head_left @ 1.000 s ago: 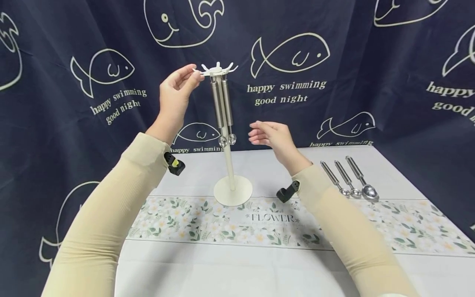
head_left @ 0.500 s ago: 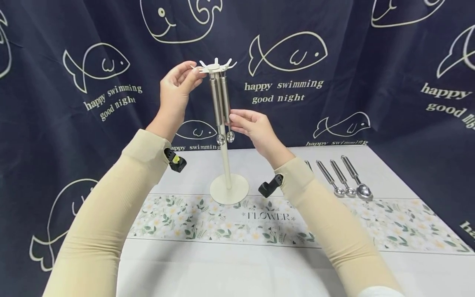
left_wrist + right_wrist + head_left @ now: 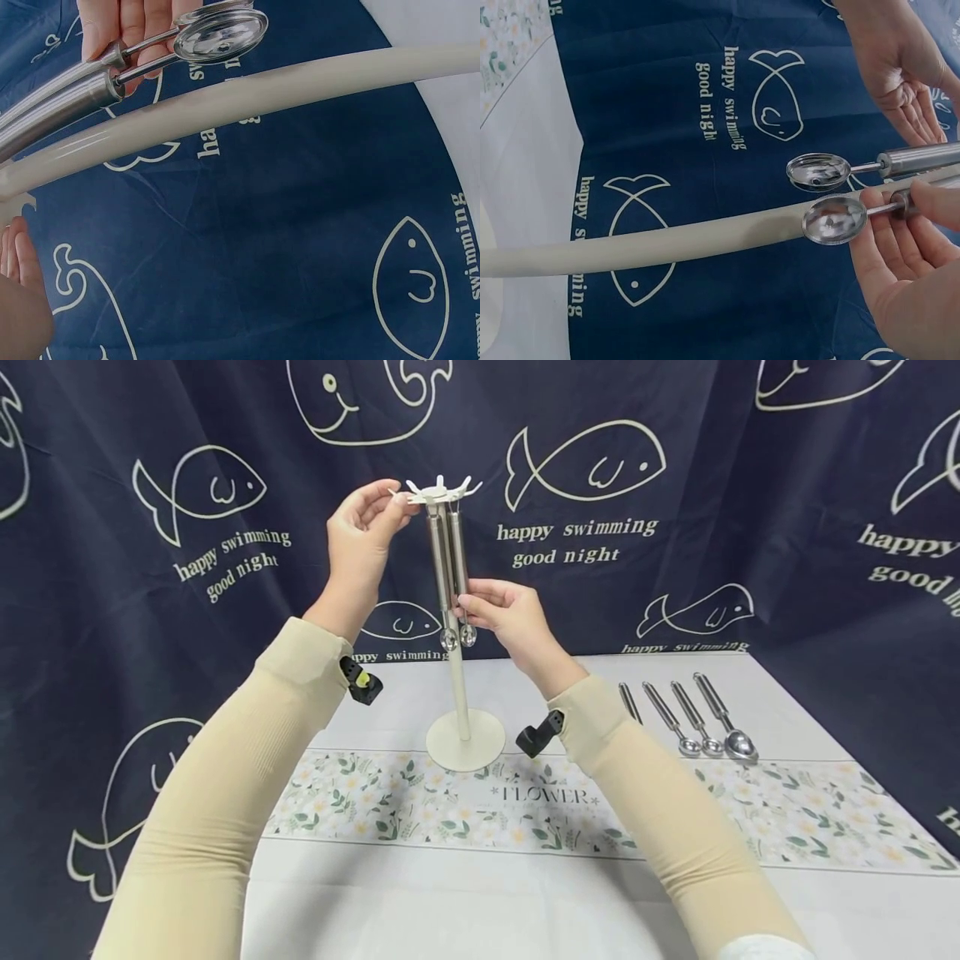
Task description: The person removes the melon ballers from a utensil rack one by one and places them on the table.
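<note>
A white utensil rack (image 3: 461, 693) with a ring of hooks on top stands upright on a round base. Two steel melon ballers hang from it, bowls down; the left one (image 3: 439, 564) is beside the pole. At the rack's top, my left hand (image 3: 365, 531) pinches one hook between thumb and fingers. My right hand (image 3: 513, 618) holds the right melon baller (image 3: 834, 219) near the lower end of its handle, thumb in front and fingers behind. In the right wrist view the two bowls are close together but apart. The left hand's fingertips are cut off in the left wrist view.
Several steel utensils lie side by side on the white table (image 3: 562, 902) at the right, including a larger scoop (image 3: 738, 743); my right forearm partly covers one of them. A flowered runner (image 3: 337, 802) crosses the table. A dark blue fish-print curtain (image 3: 585, 610) hangs behind.
My right hand has moved left from beside the rack and taken hold of the right melon baller's handle. The left hand keeps its pinch on the hook.
</note>
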A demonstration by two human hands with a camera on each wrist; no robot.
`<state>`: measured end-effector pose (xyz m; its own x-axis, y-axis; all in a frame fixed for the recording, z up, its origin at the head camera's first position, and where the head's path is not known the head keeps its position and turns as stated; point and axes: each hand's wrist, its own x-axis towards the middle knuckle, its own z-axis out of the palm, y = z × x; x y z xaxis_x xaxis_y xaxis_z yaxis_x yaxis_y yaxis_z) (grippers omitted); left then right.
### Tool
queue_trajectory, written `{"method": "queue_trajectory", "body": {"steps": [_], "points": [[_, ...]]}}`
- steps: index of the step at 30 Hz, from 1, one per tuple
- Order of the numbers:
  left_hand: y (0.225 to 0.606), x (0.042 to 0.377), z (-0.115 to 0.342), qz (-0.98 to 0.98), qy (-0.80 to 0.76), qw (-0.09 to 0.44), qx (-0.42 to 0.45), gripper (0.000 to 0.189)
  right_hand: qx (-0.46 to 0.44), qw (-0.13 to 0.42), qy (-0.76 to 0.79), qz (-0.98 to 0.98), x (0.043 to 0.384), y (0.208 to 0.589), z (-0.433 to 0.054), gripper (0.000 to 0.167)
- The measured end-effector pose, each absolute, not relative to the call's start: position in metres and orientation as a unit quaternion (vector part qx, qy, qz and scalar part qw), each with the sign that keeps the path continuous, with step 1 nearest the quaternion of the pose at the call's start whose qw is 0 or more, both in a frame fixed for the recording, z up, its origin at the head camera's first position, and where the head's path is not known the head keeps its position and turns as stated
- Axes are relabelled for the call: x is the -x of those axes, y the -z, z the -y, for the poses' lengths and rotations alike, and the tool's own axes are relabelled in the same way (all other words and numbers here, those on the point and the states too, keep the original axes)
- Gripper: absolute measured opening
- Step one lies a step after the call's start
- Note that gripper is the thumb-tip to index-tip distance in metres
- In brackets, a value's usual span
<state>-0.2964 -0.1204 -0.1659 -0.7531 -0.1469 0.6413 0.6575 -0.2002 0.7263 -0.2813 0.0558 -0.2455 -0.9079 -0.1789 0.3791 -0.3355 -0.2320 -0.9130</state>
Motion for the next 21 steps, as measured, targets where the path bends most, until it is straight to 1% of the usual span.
{"method": "queue_trajectory", "body": {"steps": [14,21], "points": [[0.166,0.297,0.121,0.583,0.730,0.280,0.223,0.026,-0.201,0.060,-0.755,0.622,0.275,0.232,-0.059,0.034],[0.162,0.293,0.122,0.578,0.745,0.263,0.204,0.023,-0.201,0.071,-0.746,0.631,0.269,0.225,-0.064,0.033]]}}
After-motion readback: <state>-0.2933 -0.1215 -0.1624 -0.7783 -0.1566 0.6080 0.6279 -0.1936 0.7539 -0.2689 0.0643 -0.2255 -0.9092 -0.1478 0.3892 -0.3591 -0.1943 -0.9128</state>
